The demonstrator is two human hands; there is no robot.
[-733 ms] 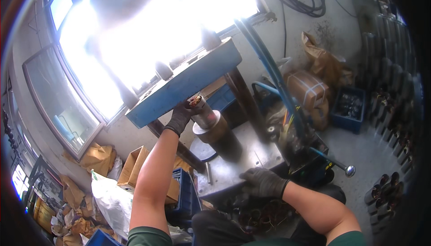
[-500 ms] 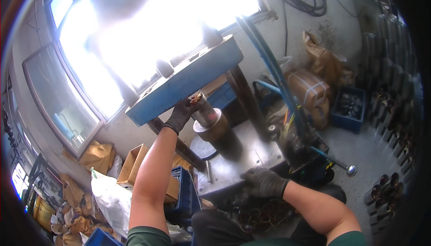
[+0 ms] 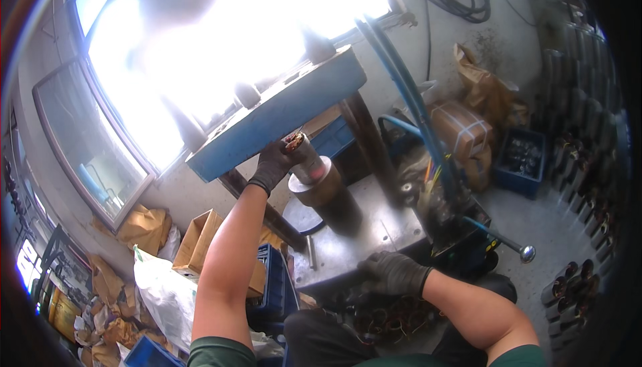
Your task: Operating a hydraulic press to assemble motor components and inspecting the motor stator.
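Note:
My left hand (image 3: pixel 273 166), in a dark glove, has its fingers closed round a metal motor stator (image 3: pixel 309 168) with copper windings showing at its upper end. The stator stands on top of a thick round metal post (image 3: pixel 329 200), below the blue upper plate (image 3: pixel 281 113) of a press. My right hand (image 3: pixel 394 273), gloved too, lies on the front edge of the press's steel table (image 3: pixel 348 260). Its fingers are laid out along the edge, and I see nothing held in them. A short metal rod (image 3: pixel 311 252) stands on the table left of the post.
Dark uprights (image 3: pixel 371 146) flank the post. To the right, a blue lever with a ball end (image 3: pixel 527 254) juts out, with a blue crate (image 3: pixel 519 163) and rows of stators (image 3: pixel 568 287) beyond. Left are a cardboard box (image 3: pixel 197 243), a blue bin (image 3: pixel 274 280) and a white sack (image 3: pixel 164 293).
The whole view has shifted slightly. My left hand stays on the stator atop the post, and my right hand stays at the table's edge.

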